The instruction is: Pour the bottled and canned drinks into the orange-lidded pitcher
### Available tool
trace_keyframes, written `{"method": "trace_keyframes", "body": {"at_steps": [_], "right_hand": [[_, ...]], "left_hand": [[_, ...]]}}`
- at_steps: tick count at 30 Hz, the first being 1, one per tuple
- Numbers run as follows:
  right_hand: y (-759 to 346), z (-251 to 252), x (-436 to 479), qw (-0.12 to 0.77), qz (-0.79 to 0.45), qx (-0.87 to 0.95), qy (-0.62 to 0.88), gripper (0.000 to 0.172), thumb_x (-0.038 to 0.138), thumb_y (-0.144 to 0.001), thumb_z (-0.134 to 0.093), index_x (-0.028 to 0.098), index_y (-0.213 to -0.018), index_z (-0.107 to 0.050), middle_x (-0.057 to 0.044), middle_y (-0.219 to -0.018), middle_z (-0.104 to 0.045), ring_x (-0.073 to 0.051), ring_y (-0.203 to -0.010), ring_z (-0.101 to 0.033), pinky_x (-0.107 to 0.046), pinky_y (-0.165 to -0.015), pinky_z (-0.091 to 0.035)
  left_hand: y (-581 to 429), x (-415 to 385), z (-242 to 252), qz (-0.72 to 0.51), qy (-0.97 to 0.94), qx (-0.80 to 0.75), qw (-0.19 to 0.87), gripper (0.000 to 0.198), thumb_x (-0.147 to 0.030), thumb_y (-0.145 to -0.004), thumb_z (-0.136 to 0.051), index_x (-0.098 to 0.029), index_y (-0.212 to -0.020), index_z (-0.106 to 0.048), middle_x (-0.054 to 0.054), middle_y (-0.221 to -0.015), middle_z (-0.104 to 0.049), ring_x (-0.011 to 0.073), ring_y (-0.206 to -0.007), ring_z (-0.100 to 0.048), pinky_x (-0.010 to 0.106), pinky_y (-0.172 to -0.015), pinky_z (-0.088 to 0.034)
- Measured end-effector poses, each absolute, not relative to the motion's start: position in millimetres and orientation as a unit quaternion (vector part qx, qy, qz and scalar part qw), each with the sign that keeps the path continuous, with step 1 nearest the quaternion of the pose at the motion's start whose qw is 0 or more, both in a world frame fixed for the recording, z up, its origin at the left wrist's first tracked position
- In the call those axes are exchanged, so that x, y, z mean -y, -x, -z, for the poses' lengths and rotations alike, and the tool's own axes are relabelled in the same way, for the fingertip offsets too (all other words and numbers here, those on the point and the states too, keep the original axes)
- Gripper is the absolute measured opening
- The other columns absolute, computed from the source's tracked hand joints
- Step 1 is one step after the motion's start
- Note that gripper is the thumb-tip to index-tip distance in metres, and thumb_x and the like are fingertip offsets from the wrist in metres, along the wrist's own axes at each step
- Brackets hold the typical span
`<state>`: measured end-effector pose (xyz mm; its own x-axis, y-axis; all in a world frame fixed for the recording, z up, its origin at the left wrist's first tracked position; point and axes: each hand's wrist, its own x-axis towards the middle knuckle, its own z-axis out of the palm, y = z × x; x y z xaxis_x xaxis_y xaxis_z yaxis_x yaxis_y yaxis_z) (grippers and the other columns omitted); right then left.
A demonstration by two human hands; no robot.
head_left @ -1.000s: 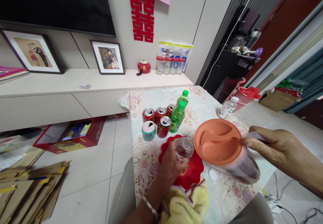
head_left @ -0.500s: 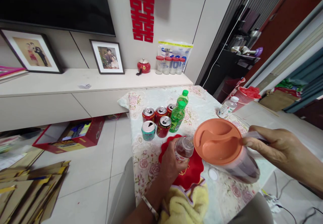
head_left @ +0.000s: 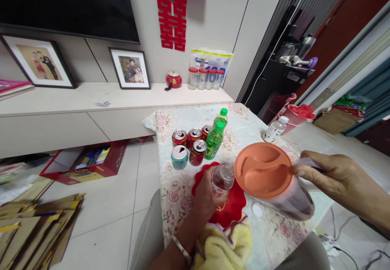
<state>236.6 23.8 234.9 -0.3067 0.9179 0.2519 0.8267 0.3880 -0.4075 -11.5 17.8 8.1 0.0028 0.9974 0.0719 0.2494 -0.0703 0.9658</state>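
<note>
My left hand [head_left: 207,199] is wrapped round a small clear plastic bottle [head_left: 222,177] with no cap, held over a red cloth [head_left: 233,209]. My right hand [head_left: 330,178] grips the handle of a clear pitcher with an orange lid [head_left: 263,170], tilted so its spout touches the bottle's mouth. Dark liquid lies in the pitcher's body [head_left: 297,203]. A white bottle cap [head_left: 257,210] rests on the floral tablecloth [head_left: 179,189] below the pitcher.
Several drink cans [head_left: 189,146] and two green bottles [head_left: 215,138] stand behind the cloth. A white-capped bottle [head_left: 274,130] lies at the table's far right. A yellow towel [head_left: 222,245] hangs at the near edge. Flattened cardboard [head_left: 33,225] covers the floor on the left.
</note>
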Motion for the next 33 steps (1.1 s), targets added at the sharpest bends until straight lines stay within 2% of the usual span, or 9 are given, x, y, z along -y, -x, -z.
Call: {"method": "trace_keyframes", "body": {"at_steps": [2, 8, 15, 20, 24, 29, 33], "right_hand": [[-238, -234, -24, 0.228, -0.101, 0.803, 0.541, 0.056, 0.074, -0.091, -0.057, 0.028, -0.061, -0.066, 0.001, -0.047, -0.054, -0.016, -0.038, -0.05, -0.028, -0.034, -0.041], [-241, -233, -27, 0.218, -0.103, 0.807, 0.54, 0.053, 0.07, -0.091, -0.063, 0.026, -0.063, -0.068, 0.002, -0.047, -0.056, -0.014, -0.039, -0.052, -0.024, -0.035, -0.042], [-239, -233, -26, 0.229, -0.097, 0.806, 0.537, 0.055, 0.073, -0.09, -0.059, 0.028, -0.061, -0.067, 0.002, -0.047, -0.054, -0.015, -0.038, -0.049, -0.026, -0.033, -0.04], [-241, -234, -24, 0.226, -0.105, 0.803, 0.542, 0.055, 0.073, -0.09, -0.06, 0.027, -0.06, -0.066, 0.002, -0.046, -0.052, -0.014, -0.038, -0.048, -0.026, -0.034, -0.039], [-241, -234, -25, 0.221, -0.11, 0.798, 0.55, 0.056, 0.074, -0.09, -0.061, 0.026, -0.061, -0.067, 0.001, -0.047, -0.054, -0.015, -0.04, -0.049, -0.026, -0.035, -0.041], [-241, -233, -24, 0.228, -0.104, 0.801, 0.544, 0.058, 0.077, -0.089, -0.057, 0.028, -0.06, -0.066, 0.0, -0.047, -0.053, -0.016, -0.038, -0.049, -0.028, -0.035, -0.039], [-243, -233, -24, 0.213, -0.106, 0.798, 0.554, 0.059, 0.077, -0.089, -0.057, 0.026, -0.06, -0.066, 0.0, -0.047, -0.055, -0.016, -0.039, -0.05, -0.028, -0.036, -0.041]], "left_hand": [[11, -18, -8, -0.46, -0.574, -0.539, 0.409, 0.074, -0.025, -0.071, -0.075, -0.061, -0.129, -0.047, -0.019, -0.135, -0.072, 0.0244, -0.126, -0.072, 0.039, -0.106, -0.061], [8, -20, -4, -0.463, -0.572, -0.556, 0.386, 0.073, -0.026, -0.064, -0.077, -0.044, -0.132, -0.056, -0.007, -0.132, -0.076, 0.0297, -0.117, -0.076, 0.045, -0.1, -0.066], [10, -18, -6, -0.457, -0.565, -0.547, 0.415, 0.074, -0.026, -0.068, -0.077, -0.06, -0.128, -0.049, -0.019, -0.134, -0.072, 0.0273, -0.125, -0.072, 0.043, -0.107, -0.061], [8, -20, 1, -0.46, -0.573, -0.55, 0.396, 0.077, -0.023, -0.063, -0.079, -0.044, -0.132, -0.053, -0.005, -0.134, -0.074, 0.0305, -0.121, -0.074, 0.046, -0.105, -0.062], [7, -21, 4, -0.467, -0.573, -0.538, 0.405, 0.073, -0.024, -0.069, -0.078, -0.047, -0.133, -0.051, -0.006, -0.135, -0.073, 0.0295, -0.123, -0.073, 0.044, -0.104, -0.063], [6, -21, 3, -0.459, -0.575, -0.545, 0.403, 0.075, -0.022, -0.065, -0.078, -0.037, -0.134, -0.052, 0.001, -0.136, -0.073, 0.0311, -0.12, -0.074, 0.047, -0.104, -0.062], [7, -21, 3, -0.462, -0.576, -0.541, 0.403, 0.074, -0.023, -0.067, -0.077, -0.043, -0.134, -0.05, -0.002, -0.139, -0.072, 0.031, -0.123, -0.073, 0.046, -0.105, -0.061]]}}
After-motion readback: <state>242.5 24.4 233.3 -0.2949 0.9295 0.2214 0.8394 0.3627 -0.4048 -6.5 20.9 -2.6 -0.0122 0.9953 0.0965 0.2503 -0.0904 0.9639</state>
